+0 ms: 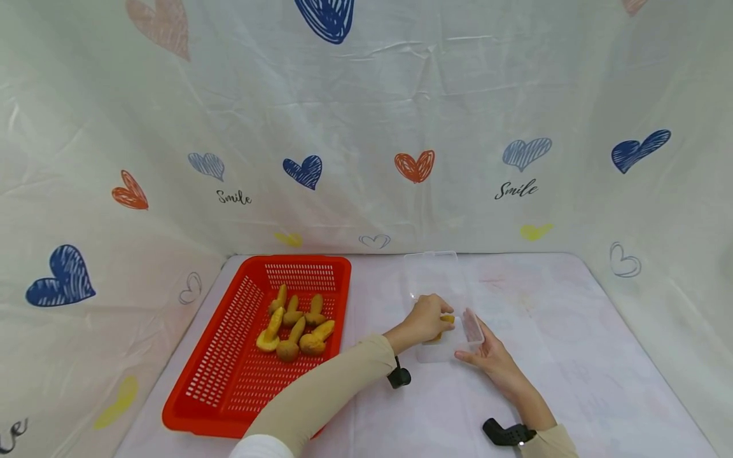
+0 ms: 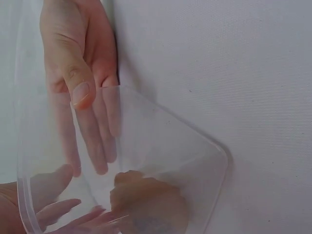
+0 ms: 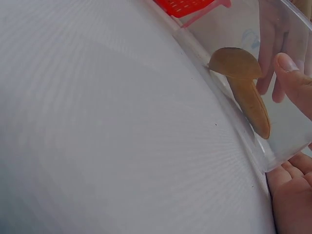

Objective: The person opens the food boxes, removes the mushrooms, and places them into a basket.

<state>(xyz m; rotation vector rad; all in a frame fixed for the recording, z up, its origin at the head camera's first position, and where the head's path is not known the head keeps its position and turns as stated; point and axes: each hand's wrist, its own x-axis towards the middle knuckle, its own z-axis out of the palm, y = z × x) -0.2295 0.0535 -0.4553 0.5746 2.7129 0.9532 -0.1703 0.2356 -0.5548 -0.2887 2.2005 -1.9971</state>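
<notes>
In the head view a clear plastic box (image 1: 435,353) stands on the table, its hinged lid (image 1: 432,270) tipped back. Inside lies a brownish-yellow mushroom (image 3: 249,100), its cap toward the basket side in the right wrist view; through the clear wall it shows as a brown shape (image 2: 151,207) in the left wrist view. My left hand (image 1: 426,318) reaches into the box, its fingers beside the mushroom; thumb and fingers appear spread. At the box's right end, my right hand (image 1: 495,359) holds the corner, thumb on the near side, fingers (image 2: 97,151) along the outer wall.
To the left sits a red perforated basket (image 1: 209,407) with several mushrooms (image 1: 294,331) in its far half. My left forearm (image 1: 332,385) crosses over its near right corner. A white cloth (image 1: 572,356) covers the table, and a curtain printed with hearts (image 1: 366,127) hangs behind.
</notes>
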